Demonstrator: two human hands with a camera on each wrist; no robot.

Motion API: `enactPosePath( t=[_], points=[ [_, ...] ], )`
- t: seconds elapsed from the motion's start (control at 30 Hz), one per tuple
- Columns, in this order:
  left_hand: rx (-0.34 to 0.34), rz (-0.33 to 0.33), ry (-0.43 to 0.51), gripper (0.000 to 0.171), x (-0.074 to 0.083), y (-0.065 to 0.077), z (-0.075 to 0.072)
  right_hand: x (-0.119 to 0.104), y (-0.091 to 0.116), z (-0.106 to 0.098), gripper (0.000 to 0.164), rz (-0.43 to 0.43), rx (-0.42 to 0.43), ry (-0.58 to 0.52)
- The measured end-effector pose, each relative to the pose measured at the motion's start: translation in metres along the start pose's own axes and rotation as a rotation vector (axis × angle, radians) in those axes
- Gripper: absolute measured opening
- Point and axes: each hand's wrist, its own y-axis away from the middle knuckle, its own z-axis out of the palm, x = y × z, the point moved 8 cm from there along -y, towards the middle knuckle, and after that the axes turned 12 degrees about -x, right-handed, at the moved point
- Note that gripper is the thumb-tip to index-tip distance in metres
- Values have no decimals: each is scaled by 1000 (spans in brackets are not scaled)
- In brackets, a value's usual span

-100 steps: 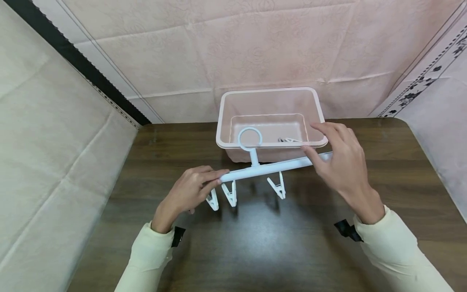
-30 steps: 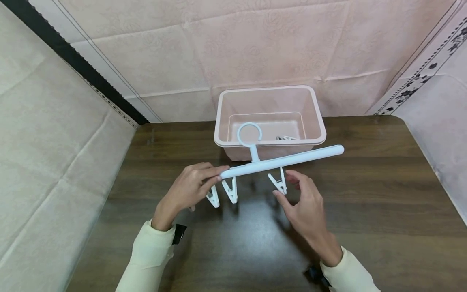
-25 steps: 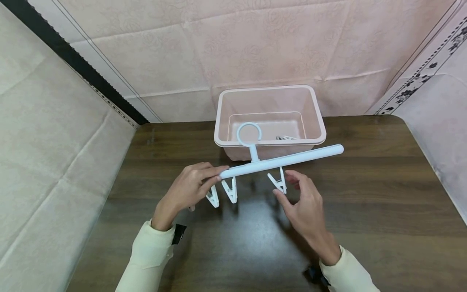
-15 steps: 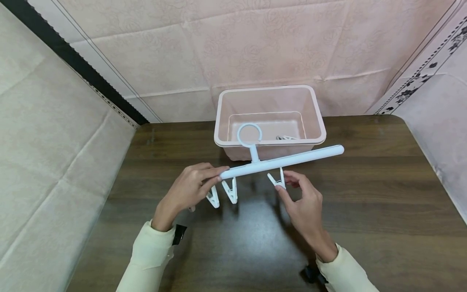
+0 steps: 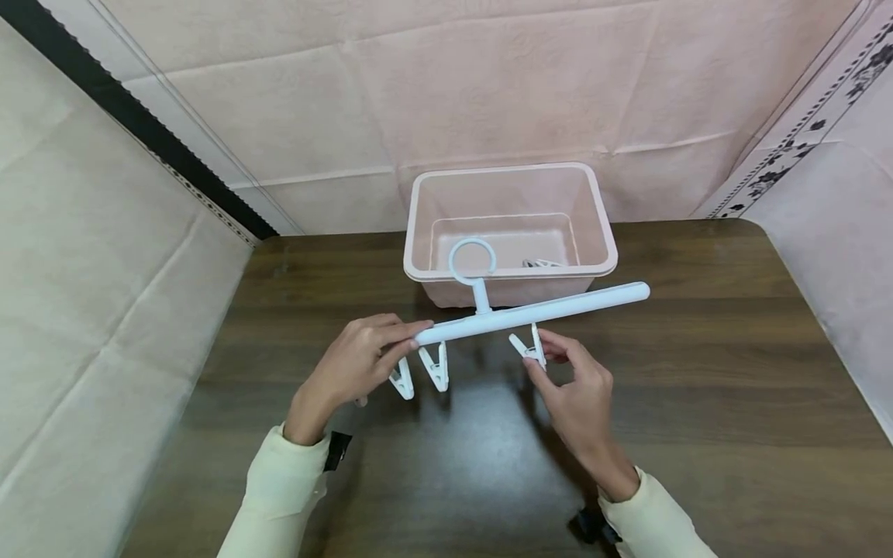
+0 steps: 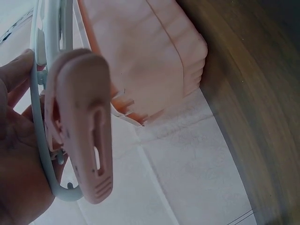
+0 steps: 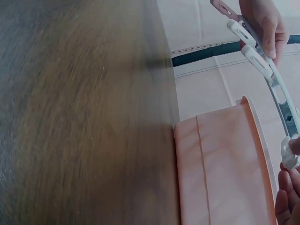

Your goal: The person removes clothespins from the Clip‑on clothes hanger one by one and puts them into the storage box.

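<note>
A pale blue clip hanger point(image 5: 537, 314) with a ring-shaped hook is held up over the table, its right end tilted higher. My left hand point(image 5: 359, 360) pinches the bar's left end between thumb and fingers. White clips hang below the bar: one point(image 5: 401, 380) beside the left fingers, another point(image 5: 436, 367) just right of it. A pink clip point(image 6: 86, 126) shows large at the left end in the left wrist view. Under the bar's middle, my right hand point(image 5: 575, 387) pinches a third white clip point(image 5: 532, 349) between thumb and fingers.
A pink plastic basin point(image 5: 601, 232) stands at the back of the wooden table point(image 5: 732, 333), right behind the hanger. Small clips point(image 5: 543, 263) lie inside it. Cloth point(image 5: 488, 85) covers the wall behind and both sides.
My right hand has come down from the bar's right end to the middle clip and now pinches it. My left hand keeps its hold on the left end.
</note>
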Motion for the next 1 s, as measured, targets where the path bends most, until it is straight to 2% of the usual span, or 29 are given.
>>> enactPosePath(
  t=[0.13, 0.53, 0.8, 1.0],
  points=[
    [-5, 6, 6, 31, 1, -1, 0, 0, -1, -3, 41, -17, 28, -7],
    [-12, 5, 1, 31, 1, 0, 0, 2, -4, -8, 34, -15, 28, 13],
    [25, 65, -67, 33, 8, 1, -1, -7, -4, -13, 25, -189, 108, 149],
    [19, 84, -58, 33, 9, 0, -1, -10, -2, -14, 24, -235, 154, 215]
  ],
)
